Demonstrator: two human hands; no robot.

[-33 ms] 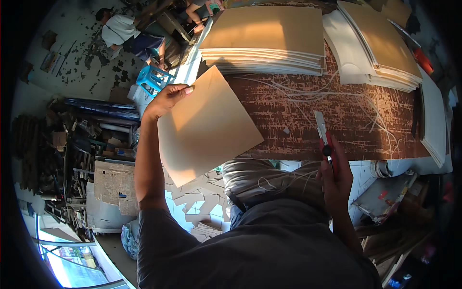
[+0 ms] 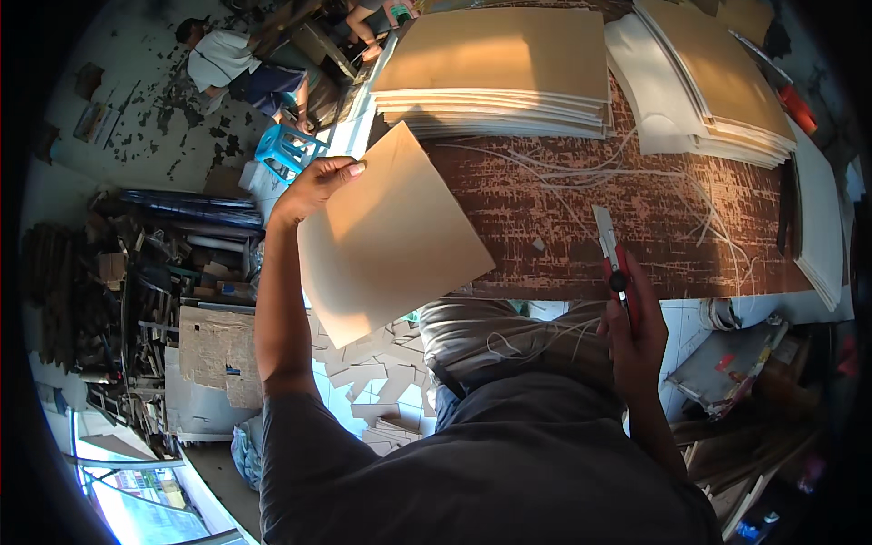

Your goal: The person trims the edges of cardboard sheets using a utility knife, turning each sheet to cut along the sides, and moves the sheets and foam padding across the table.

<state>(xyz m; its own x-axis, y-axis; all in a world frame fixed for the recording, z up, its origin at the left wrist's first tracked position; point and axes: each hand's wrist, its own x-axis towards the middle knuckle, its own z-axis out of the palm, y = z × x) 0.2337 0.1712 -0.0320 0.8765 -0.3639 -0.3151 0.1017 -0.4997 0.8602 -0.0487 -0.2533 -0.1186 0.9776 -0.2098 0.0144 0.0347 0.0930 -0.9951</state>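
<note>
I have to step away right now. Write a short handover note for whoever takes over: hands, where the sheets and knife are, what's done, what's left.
Left hand: grips one tan sheet by its upper left edge, held out over the table's left edge.
Right hand: closed on a red utility knife, blade out, pointing away over the brown table.
Stacks of sheets lie at the far side, another stack at far right.
Done: thin white trimmings on the table and offcuts on the floor show earlier cuts.
Left: whether the held sheet is trimmed cannot be told.
</note>
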